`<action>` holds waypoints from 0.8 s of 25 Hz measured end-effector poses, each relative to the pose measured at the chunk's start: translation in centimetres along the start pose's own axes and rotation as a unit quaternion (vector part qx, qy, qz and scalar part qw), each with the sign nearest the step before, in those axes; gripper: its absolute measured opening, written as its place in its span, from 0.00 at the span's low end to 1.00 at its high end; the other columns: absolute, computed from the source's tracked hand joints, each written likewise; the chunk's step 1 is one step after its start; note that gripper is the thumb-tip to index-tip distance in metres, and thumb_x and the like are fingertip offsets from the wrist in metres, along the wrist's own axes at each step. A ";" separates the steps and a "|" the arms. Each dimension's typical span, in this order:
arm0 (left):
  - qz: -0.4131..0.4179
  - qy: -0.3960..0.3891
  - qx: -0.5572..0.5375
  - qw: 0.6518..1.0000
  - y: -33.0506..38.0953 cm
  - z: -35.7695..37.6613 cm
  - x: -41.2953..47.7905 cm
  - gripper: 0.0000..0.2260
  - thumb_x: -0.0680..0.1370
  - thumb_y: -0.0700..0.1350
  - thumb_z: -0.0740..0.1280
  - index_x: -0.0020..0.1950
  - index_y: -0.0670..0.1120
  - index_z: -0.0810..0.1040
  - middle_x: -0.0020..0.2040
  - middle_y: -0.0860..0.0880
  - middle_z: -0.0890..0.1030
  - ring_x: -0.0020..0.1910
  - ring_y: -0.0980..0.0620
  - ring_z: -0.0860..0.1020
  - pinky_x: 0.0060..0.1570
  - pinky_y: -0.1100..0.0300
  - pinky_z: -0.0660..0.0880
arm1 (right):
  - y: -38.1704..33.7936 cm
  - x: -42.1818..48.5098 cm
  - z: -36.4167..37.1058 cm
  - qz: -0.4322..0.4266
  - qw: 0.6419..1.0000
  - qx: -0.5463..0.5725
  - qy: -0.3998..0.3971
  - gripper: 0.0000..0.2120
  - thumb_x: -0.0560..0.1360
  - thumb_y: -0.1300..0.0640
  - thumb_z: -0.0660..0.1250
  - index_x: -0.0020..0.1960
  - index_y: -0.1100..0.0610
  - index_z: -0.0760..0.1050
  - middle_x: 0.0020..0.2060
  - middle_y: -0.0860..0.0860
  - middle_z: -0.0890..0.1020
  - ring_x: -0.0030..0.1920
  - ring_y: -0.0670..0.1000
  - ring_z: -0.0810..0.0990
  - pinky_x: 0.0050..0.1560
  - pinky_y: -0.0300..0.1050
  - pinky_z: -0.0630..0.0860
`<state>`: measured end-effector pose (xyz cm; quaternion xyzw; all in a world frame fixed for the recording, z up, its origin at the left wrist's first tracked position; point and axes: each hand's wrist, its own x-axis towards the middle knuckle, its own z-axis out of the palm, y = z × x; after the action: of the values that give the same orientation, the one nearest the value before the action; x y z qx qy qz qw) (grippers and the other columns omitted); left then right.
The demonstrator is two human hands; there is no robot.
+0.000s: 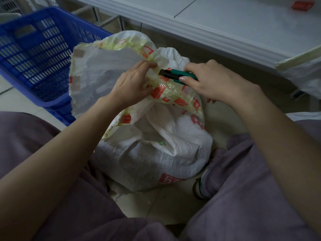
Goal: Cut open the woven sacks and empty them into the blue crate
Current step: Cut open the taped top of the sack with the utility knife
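A white woven sack (152, 153) with red printed squares and yellowish tape along its top stands on the floor between my knees. My left hand (133, 82) grips the sack's upper edge, thumb and fingers pinching the taped fabric. My right hand (212, 82) holds a green utility knife (177, 74), its dark tip pointing left at the taped seam just beside my left fingers. The blue crate (40, 54) stands at the upper left, behind the sack's raised flap, and looks empty in the part I can see.
A white table (234, 23) runs across the top right, with a small red object (303, 5) on it. Another white sack (302, 70) hangs at the right edge. My purple-clad legs frame the sack, and a shoe (202, 186) rests on the tiled floor.
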<state>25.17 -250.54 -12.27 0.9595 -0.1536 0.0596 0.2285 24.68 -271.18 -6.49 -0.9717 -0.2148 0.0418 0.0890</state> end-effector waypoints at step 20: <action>-0.007 0.016 0.053 0.998 -1.9 -0.5 -0.4 0.24 0.75 0.41 0.66 0.70 0.45 0.65 0.68 0.47 0.69 0.48 0.46 0.78 0.43 0.47 0.78 | -1.9 -0.3 0.7 -0.084 0.993 0.015 -0.086 0.27 0.80 0.60 0.57 0.77 0.47 0.55 0.43 0.52 0.73 0.32 0.43 0.68 0.34 0.35 0.66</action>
<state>25.36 -248.62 -12.67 0.9703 -0.1400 0.0813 0.1799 23.57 -269.46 -6.79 -0.9417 -0.3016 0.1206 0.0878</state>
